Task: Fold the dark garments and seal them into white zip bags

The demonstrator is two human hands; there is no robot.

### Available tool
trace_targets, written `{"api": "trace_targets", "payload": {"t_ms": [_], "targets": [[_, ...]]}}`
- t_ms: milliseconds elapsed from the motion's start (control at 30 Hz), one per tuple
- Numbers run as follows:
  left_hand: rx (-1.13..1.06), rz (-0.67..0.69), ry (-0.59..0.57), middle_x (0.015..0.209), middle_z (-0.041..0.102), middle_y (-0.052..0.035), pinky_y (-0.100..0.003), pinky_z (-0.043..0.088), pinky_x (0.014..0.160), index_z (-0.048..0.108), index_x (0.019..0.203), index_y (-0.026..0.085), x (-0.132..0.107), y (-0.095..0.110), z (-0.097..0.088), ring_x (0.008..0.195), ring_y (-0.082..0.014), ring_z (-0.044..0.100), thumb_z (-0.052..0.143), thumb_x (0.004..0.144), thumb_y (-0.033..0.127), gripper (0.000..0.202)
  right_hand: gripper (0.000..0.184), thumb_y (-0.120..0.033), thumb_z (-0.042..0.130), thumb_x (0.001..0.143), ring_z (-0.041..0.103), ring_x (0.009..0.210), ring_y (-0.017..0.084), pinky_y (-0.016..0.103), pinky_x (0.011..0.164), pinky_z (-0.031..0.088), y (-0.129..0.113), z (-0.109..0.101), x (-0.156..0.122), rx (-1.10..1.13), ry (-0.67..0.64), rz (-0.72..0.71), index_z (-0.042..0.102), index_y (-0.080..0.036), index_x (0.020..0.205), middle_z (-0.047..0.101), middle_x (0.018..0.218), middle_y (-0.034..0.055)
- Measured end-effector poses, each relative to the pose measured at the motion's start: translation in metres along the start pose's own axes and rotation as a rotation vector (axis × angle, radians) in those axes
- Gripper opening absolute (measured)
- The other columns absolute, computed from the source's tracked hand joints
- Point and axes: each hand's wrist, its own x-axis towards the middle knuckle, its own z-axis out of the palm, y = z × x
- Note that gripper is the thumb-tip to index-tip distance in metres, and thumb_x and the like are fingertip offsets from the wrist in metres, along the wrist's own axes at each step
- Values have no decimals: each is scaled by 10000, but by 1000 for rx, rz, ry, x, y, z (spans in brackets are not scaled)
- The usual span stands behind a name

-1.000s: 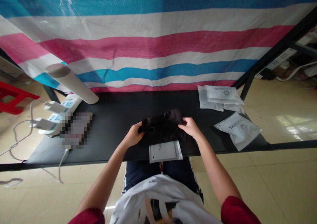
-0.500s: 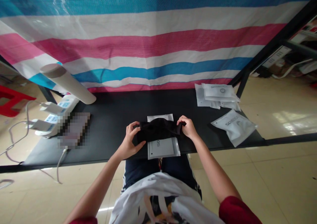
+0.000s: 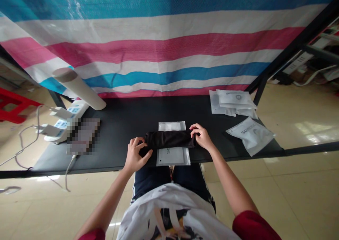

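A strip of black folded cloth lies crosswise over a pale plastic pouch with dark lettering, near the table's front edge. It covers the pouch's middle, so only the two ends of the pouch show. My left hand has its curled fingers on the cloth's left end, while its thumb sticks out below. At the right end, my right hand pinches the cloth between thumb and fingers.
Several packed pouches are stacked at the back right, with another filled pouch in front. On the left are a phone on its cable, a power strip with chargers and a white cylinder. A striped sheet hangs behind.
The black cloth has gone from bunched up in the middle to a flatter, straighter strip. My left hand has shifted slightly left and down; my right hand stays at the right end.
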Motion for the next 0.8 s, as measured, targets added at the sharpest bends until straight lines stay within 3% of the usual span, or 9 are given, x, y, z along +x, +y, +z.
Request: {"api": "trace_targets", "payload": {"t_ms": [133, 233, 300, 400, 500, 600, 700, 800], "targets": [[0, -206, 84, 981, 635, -67, -426, 431, 883, 655, 683, 212, 7, 2, 5, 986, -258, 529, 486, 918, 512, 417, 248, -144, 507, 799, 584, 1055, 245, 420, 957, 438, -9, -2, -5, -63, -83, -47, 721, -215, 696, 661, 1084, 67], [104, -277, 137, 958, 646, -72, -438, 428, 864, 548, 555, 204, 13, 3, 12, 1000, -289, 525, 564, 850, 588, 484, 206, -285, 629, 834, 597, 1018, 248, 416, 933, 455, -11, 3, -6, -132, -47, -71, 713, -219, 657, 687, 1044, 70], [160, -293, 159, 926, 630, -72, -441, 435, 846, 484, 578, 205, 15, 2, 16, 975, -294, 530, 618, 804, 598, 473, 173, -323, 747, 759, 601, 998, 246, 409, 919, 466, -10, 7, -7, -177, -13, -84, 698, -222, 628, 693, 1014, 68], [167, -324, 201, 873, 585, -54, -446, 459, 828, 496, 758, 222, 14, 1, 19, 911, -282, 549, 629, 806, 565, 371, 150, -318, 797, 727, 603, 996, 241, 406, 919, 471, -6, 11, -6, -205, -1, -91, 709, -228, 647, 697, 1014, 66], [95, -242, 264, 1077, 567, -99, -485, 467, 915, 516, 1047, 213, 11, 2, 19, 1061, -303, 555, 618, 842, 480, 352, 123, -324, 789, 748, 607, 1005, 237, 406, 929, 469, -3, 13, -6, -205, 18, -75, 730, -232, 692, 699, 1029, 64], [-17, -59, 254, 1380, 430, -153, -464, 439, 1031, 472, 1262, 201, 9, 5, 19, 1291, -292, 459, 560, 898, 338, 399, 101, -324, 768, 774, 614, 1010, 233, 405, 938, 468, -1, 13, -6, -197, 26, -60, 745, -235, 732, 703, 1041, 61], [-65, 56, 114, 1388, 475, -103, -431, 422, 1074, 584, 1156, 224, 8, 6, 19, 1293, -250, 469, 453, 943, 242, 251, 101, -325, 736, 801, 621, 1010, 231, 405, 941, 469, -1, 12, -5, -196, 35, -50, 751, -236, 756, 705, 1052, 62], [-24, 56, 47, 1296, 555, -77, -432, 426, 1065, 656, 1053, 233, 8, 6, 17, 1219, -249, 505, 429, 947, 234, 251, 130, -347, 707, 822, 625, 1017, 234, 406, 948, 472, -1, 13, -5, -200, 60, -41, 757, -235, 780, 704, 1057, 67]]}}
